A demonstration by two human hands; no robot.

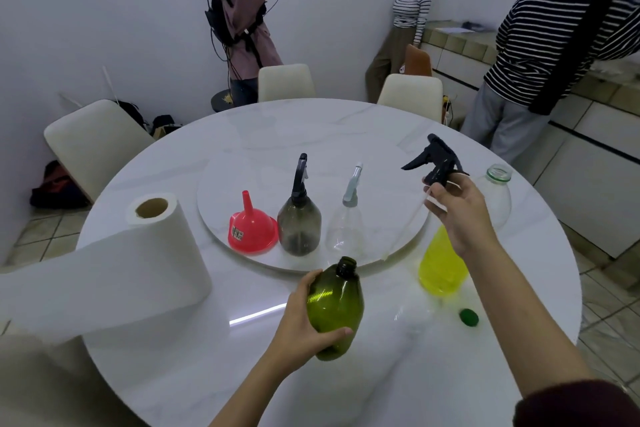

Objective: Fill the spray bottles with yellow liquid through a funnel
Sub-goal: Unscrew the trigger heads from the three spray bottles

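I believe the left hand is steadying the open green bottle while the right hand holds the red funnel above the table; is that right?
Not quite. The head view shows the left hand steadying the open green bottle, but the right hand holds a black spray head, not the red funnel, which sits upside down on the round tray.

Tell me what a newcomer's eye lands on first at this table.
The left hand holds an open olive-green spray bottle upright near the table's front edge, while the right hand lifts its black trigger sprayer, dip tube dangling. Behind that right hand stands a bottle of bright yellow liquid. A red funnel sits upside down on the turntable, left of a smoky grey spray bottle.
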